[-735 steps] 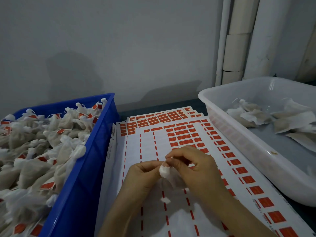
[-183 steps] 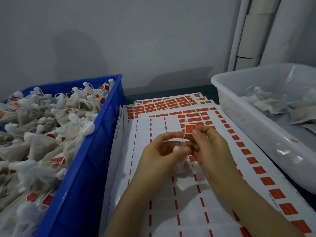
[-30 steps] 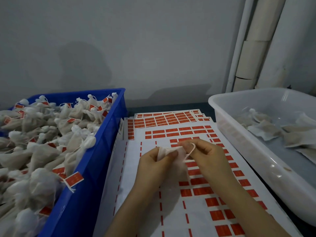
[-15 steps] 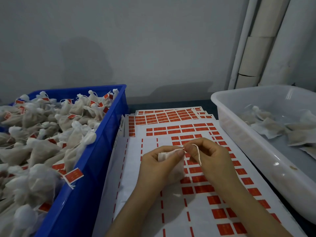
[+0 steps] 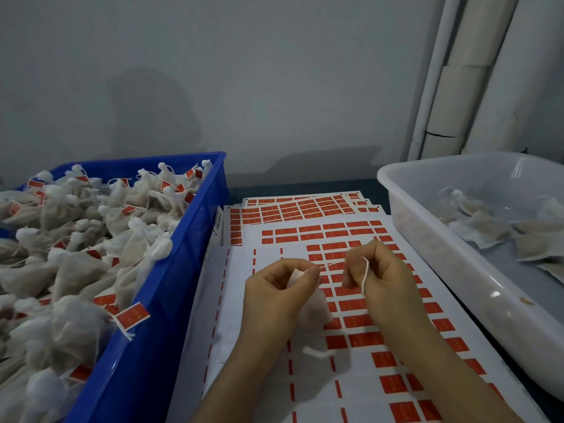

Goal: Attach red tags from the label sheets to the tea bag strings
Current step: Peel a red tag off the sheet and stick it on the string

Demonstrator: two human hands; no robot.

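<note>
Item 1: white mesh tea bag [image 5: 308, 297], which I am seeing hanging crumpled from the left hand [image 5: 280, 288].
Item 2: its white string [image 5: 365, 276] is running taut to the right hand [image 5: 381, 276], with the loose end dangling.
Item 3: label sheets [image 5: 235, 300] are lying fanned flat underneath. Red tags [image 5: 357, 305] are sitting in rows on the right, and the left columns are showing peeled.

Left hand [image 5: 274, 297] hides most of tea bag [image 5: 316, 306] (print on red tags [image 5: 355, 305] unreadable).

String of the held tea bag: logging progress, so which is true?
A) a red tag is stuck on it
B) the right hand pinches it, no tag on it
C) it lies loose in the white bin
B: the string runs bare from the left hand's tea bag to the right hand's pinch.
</note>
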